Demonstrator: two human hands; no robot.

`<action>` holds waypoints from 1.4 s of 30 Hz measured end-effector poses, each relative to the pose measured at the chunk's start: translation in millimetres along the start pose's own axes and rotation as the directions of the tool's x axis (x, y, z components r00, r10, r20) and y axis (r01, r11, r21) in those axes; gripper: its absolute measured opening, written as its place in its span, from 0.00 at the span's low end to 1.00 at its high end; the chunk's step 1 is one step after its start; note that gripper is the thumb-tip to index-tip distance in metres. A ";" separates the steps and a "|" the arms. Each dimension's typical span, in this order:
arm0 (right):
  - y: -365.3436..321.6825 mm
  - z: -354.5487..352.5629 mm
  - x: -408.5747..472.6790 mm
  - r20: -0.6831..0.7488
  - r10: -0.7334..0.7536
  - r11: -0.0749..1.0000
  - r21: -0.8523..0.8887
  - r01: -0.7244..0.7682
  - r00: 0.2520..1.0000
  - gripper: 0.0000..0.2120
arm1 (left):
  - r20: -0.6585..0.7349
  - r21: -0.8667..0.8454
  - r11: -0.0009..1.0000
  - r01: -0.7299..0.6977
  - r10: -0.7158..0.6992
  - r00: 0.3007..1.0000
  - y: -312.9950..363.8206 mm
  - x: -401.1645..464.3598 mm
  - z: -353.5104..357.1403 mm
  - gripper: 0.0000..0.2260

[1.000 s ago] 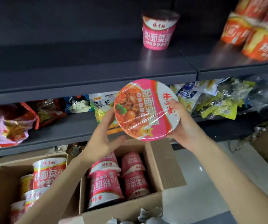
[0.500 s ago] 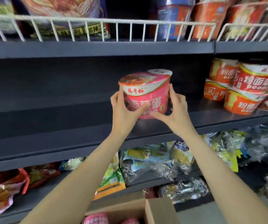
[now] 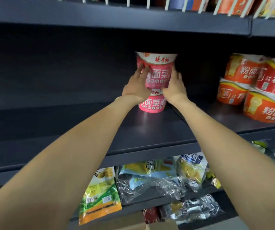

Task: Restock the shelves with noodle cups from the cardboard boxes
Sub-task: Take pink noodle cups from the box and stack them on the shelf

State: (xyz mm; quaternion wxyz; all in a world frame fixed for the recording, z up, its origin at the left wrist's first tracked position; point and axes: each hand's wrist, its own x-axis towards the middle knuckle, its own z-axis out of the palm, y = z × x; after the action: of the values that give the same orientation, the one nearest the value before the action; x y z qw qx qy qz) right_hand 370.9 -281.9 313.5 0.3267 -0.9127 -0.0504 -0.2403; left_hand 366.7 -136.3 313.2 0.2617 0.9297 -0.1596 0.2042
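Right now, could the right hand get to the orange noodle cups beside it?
Probably yes. The right hand is busy holding the top pink cup, but the orange cups stand on the same shelf to its right, with only bare, open shelf between them.

Two bare forearms — no sleeves, watch or rings — ending in ungloved hands (image 3: 136,87)

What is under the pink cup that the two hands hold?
Another pink cup, the lower cup, stands on the shelf under the upper cup. The left hand and right hand cover its lid, so contact cannot be seen.
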 end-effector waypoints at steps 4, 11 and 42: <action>3.6 7.7 -19.8 0.176 -0.085 0.961 -0.247 0.128 0.981 0.39 | 0.102 -0.044 0.995 0.088 -0.083 0.991 0.4 -13.3 -7.8 0.28; -15.4 17.5 -166.4 -0.096 -0.559 0.829 -0.099 0.551 0.824 0.16 | -0.413 0.043 0.991 -0.124 0.131 0.901 -4.6 -184.7 -35.6 0.14; 15.5 258.0 -381.8 0.783 -0.476 -0.128 0.388 0.913 -0.400 0.53 | 0.426 0.255 0.537 0.804 -0.809 0.405 -75.6 -563.6 93.2 0.44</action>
State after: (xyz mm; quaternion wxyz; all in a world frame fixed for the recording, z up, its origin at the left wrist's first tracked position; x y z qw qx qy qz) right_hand 143.6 -109.0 -48.5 -0.2578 -0.5977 -0.7579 0.0429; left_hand -63.0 -19.3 -52.5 0.2724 0.9097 0.2472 -0.1927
